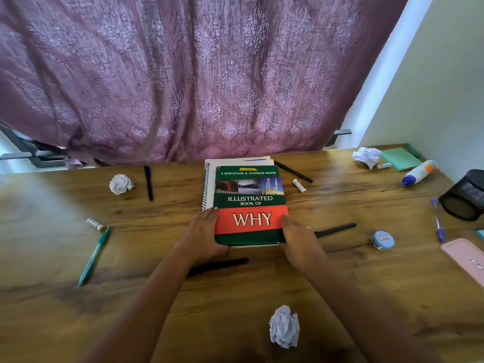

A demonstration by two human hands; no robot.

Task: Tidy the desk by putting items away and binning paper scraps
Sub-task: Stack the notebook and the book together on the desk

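At the right edge of the desk (78, 205), a black mesh cup (465, 197) is seen tipped, its mouth turned toward the near left; its inside is dark and its contents cannot be told. Just nearer, a pink case (466, 260) is laid, cut off by the frame, and a round blue tin (383, 240) is set to its left with the lid on. At the middle of the desk the book (250, 203) is laid on a spiral notebook (208, 179), whose wire binding and white pages are shown past the book's left and far edges. The hard cover is green with a red band across its near half, marked "WHY" in white, with "ILLUSTRATED BOOK OF" and a strip of small photographs above. The near corners are gripped from both sides. The left hand (207, 234) is wrapped round the near left corner, fingers along the left edge and thumb at the near edge. The right hand (298, 239) is closed on the near right corner, thumb pressed on the red band, the other fingers hidden beside the edge. A paper ball (121, 183) is seen at the far left, a second ball (366, 156) at the far right, and a third ball (284, 326) near, between the forearms. A black pen (217, 265) is partly covered by the left forearm.
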